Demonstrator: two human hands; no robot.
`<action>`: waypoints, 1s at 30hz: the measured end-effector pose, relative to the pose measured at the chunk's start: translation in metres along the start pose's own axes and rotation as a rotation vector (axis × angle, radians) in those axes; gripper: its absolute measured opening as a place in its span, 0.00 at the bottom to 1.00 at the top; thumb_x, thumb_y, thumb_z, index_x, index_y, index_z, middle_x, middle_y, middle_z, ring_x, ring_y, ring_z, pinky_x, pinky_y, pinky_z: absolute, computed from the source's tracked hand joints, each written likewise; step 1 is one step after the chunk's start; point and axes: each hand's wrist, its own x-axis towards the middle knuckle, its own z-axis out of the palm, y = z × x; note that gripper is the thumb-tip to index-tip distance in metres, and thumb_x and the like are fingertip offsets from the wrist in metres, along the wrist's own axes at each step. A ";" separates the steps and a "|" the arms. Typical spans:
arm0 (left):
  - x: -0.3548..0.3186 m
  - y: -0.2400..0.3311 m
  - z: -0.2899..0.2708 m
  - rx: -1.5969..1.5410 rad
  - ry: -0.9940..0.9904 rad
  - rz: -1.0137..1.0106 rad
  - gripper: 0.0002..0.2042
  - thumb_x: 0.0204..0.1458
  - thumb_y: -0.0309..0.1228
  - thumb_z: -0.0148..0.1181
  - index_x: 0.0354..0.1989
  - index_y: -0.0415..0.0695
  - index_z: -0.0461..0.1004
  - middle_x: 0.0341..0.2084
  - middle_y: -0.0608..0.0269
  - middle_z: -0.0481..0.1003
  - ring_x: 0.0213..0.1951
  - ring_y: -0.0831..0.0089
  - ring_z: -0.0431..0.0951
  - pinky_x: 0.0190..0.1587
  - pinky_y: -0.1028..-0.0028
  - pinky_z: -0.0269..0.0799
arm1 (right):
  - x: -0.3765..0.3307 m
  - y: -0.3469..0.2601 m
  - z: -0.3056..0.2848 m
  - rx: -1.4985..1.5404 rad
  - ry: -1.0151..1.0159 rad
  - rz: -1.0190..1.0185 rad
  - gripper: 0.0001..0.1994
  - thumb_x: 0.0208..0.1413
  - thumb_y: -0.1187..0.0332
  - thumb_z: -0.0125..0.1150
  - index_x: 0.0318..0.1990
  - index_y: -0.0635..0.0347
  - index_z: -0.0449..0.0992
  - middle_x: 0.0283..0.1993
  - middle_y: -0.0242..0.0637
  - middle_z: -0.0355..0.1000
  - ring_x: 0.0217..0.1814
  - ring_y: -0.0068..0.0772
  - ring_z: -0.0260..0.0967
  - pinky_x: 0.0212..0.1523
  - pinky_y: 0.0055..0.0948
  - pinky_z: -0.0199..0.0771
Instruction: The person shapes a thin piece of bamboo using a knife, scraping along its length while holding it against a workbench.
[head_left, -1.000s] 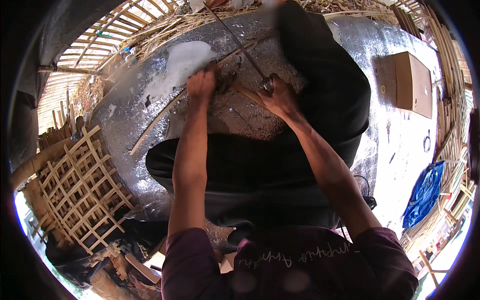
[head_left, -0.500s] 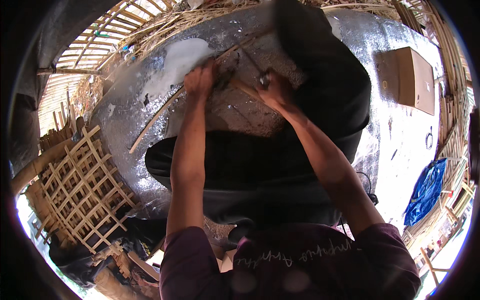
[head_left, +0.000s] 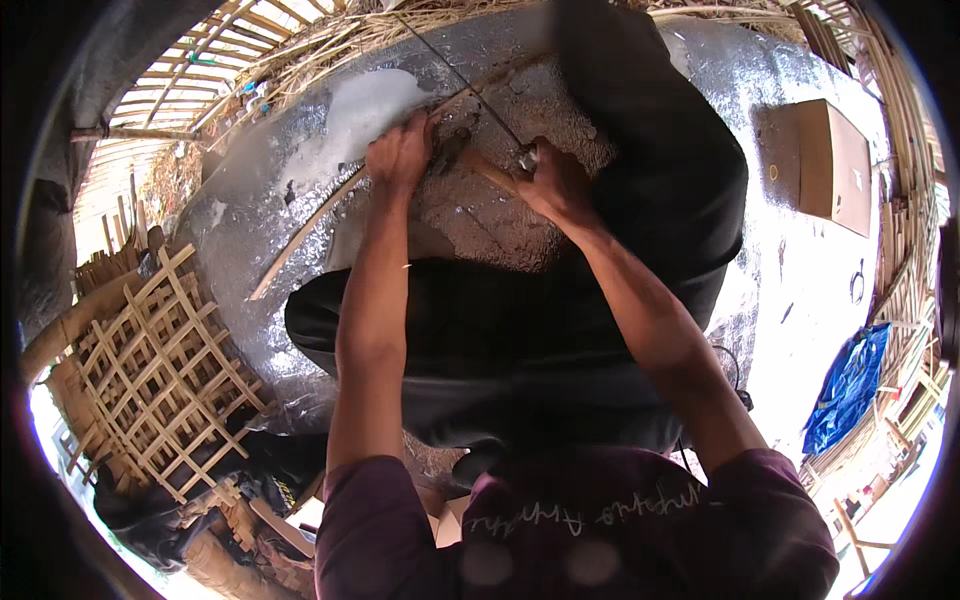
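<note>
Head view: two bare hands, a little apart, above a shiny silver sheet (head_left: 232, 225).
Left hand (head_left: 398, 158): fingers curled down over the bamboo strip, knuckles up; the fingertips are hidden.
Bamboo strip (head_left: 308, 230): passes beneath the left hand, one end reaching out to its lower left, the other running up and to its right.
Right hand (head_left: 555, 185): closed about the near end of the dark rod, a metal glint by the fingers.
Dark rod (head_left: 455, 72): long and thin, slanting from the right hand up and leftward, past the left hand.
Wooden piece (head_left: 490, 172): between the hands, one end at the right hand's fingers; cannot tell whether they grip it.
Bamboo lattice (head_left: 165, 375): well to the left hand's lower left.
Cardboard box (head_left: 835, 165): well to the right hand's right.
Blue plastic (head_left: 848, 392): below that box.
</note>
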 end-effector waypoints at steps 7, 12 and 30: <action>-0.001 0.006 -0.013 0.045 -0.104 -0.058 0.12 0.58 0.48 0.51 0.41 0.58 0.75 0.20 0.53 0.77 0.23 0.51 0.79 0.25 0.51 0.75 | 0.020 -0.047 -0.055 0.201 0.213 -0.234 0.14 0.49 0.63 0.63 0.39 0.61 0.72 0.31 0.45 0.76 0.35 0.45 0.77 0.31 0.36 0.73; 0.001 0.008 -0.012 0.051 -0.003 -0.030 0.13 0.57 0.49 0.52 0.36 0.56 0.75 0.16 0.57 0.75 0.18 0.54 0.78 0.21 0.54 0.74 | 0.011 -0.018 -0.019 0.166 0.137 -0.098 0.13 0.50 0.63 0.62 0.37 0.62 0.72 0.30 0.47 0.76 0.33 0.47 0.77 0.32 0.38 0.74; -0.009 -0.004 0.014 -0.018 0.115 0.061 0.14 0.58 0.49 0.50 0.43 0.57 0.76 0.22 0.51 0.78 0.22 0.50 0.79 0.25 0.51 0.75 | 0.016 -0.006 -0.010 0.040 -0.013 -0.009 0.16 0.50 0.59 0.60 0.41 0.60 0.72 0.31 0.47 0.76 0.35 0.51 0.76 0.34 0.41 0.75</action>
